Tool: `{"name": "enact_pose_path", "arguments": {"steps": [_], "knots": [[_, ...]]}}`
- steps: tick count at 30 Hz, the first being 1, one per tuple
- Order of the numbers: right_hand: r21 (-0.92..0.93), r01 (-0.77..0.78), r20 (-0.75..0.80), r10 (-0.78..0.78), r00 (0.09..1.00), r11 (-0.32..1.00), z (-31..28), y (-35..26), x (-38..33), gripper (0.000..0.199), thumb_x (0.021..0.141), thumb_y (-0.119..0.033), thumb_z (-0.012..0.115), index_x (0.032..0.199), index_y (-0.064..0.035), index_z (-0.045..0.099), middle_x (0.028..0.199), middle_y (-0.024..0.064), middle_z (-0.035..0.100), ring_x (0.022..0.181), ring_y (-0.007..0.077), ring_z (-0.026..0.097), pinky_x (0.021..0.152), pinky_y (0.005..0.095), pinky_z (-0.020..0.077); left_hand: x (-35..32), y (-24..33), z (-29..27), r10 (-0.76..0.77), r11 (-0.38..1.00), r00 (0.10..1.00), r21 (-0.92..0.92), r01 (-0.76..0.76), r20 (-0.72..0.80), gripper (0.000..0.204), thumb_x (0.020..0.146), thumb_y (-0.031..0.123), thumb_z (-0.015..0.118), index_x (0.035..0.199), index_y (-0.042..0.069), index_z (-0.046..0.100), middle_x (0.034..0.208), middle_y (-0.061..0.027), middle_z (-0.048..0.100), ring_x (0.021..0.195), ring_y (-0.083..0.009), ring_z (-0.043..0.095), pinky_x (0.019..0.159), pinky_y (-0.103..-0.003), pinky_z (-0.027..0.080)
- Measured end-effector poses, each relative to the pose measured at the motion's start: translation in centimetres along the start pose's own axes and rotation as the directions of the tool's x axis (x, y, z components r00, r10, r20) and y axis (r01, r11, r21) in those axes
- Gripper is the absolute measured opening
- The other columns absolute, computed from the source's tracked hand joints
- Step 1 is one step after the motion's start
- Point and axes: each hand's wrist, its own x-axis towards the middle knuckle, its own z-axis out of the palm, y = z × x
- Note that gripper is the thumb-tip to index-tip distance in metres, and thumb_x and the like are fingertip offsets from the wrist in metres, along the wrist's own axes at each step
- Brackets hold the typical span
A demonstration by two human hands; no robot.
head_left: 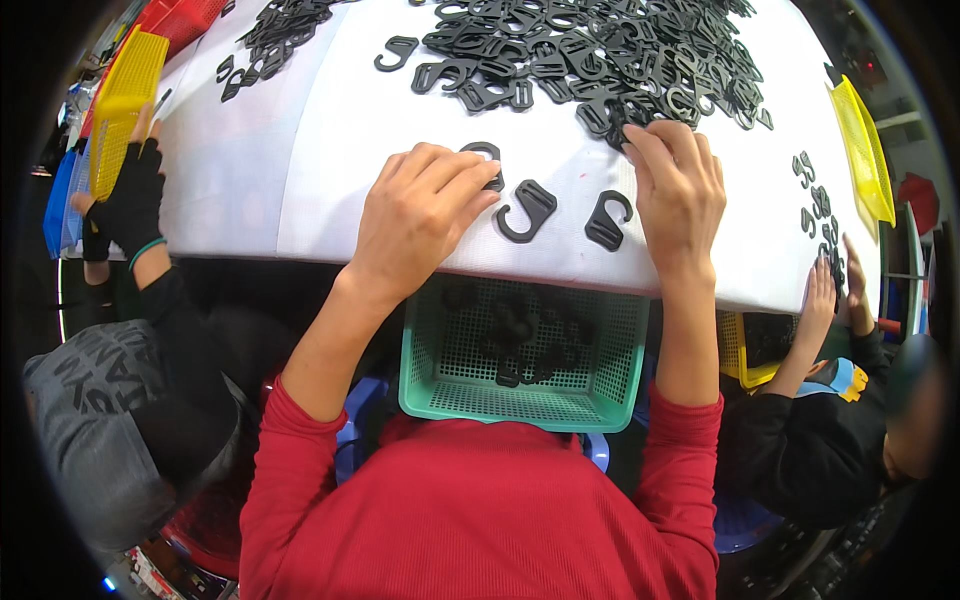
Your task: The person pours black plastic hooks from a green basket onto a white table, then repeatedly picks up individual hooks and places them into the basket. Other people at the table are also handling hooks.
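Black plastic hooks with slotted strap ends lie on the white-covered table. My left hand [415,208] has its fingers closed on one hook [484,151], whose curved end sticks out beyond the fingertips. Between my hands two single hooks rest flat: one [534,207] beside my left fingers, another [606,222] nearer my right wrist. At the near edge of a large heap of hooks [590,50], my right hand [682,190] pinches a dark hook [617,132], partly covered by the fingertips.
Below the table edge, a green basket [522,407] holds several black pieces. A smaller hook pile [285,30] lies far left. On the left, a co-worker's gloved hand [137,195] is by a yellow basket [125,90]; on the right, another person's hands [822,290] are near several hooks.
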Motion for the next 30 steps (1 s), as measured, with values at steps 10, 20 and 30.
{"name": "enact_pose_path", "arguments": {"steps": [10, 20, 30], "knots": [[0.052, -0.101, -0.075, 0.105, 0.992, 0.994, -5.5, -0.4, -4.5, 0.017, 0.076, -0.004, 0.075, 0.092, -0.0089, 0.072, 0.086, 0.0053, 0.065, 0.075, 0.0212, 0.061, 0.064, 0.0326, 0.0428, 2.5, 1.3, -0.8, -0.441, 0.826, 0.896, -0.368, 0.427, 0.051, 0.013, 0.089, 0.007, 0.065, 0.099, 0.001, 0.070, 0.081, -0.0087, 0.068, 0.069, -0.0147, 0.061, 0.063, -0.027, 0.048], [0.146, -0.079, 0.026, 0.076, 0.997, 0.986, -1.0, -0.3, -0.3, 0.015, 0.078, -0.011, 0.073, 0.094, -0.0092, 0.072, 0.091, 0.0025, 0.065, 0.084, 0.0232, 0.061, 0.072, 0.0348, 0.0471, 5.2, 1.8, 1.1, -0.147, 0.973, 0.989, -0.179, 0.143, -0.007, 0.017, 0.085, 0.009, 0.069, 0.101, 0.004, 0.070, 0.103, -0.0106, 0.068, 0.089, -0.0251, 0.063, 0.078, -0.033, 0.051], [0.484, -0.456, 0.342, 0.318, 0.884, 0.747, 0.2, -0.8, 3.3, 0.017, 0.092, -0.012, 0.062, 0.103, -0.0034, 0.071, 0.075, 0.0066, 0.066, 0.065, 0.0096, 0.058, 0.062, 0.0260, 0.0473, 3.2, 0.3, 1.1, -0.358, 0.906, 0.931, -0.267, 0.328, -0.072, 0.014, 0.087, 0.009, 0.064, 0.099, 0.005, 0.070, 0.098, -0.0099, 0.069, 0.087, -0.0258, 0.063, 0.078, -0.035, 0.050]]}}
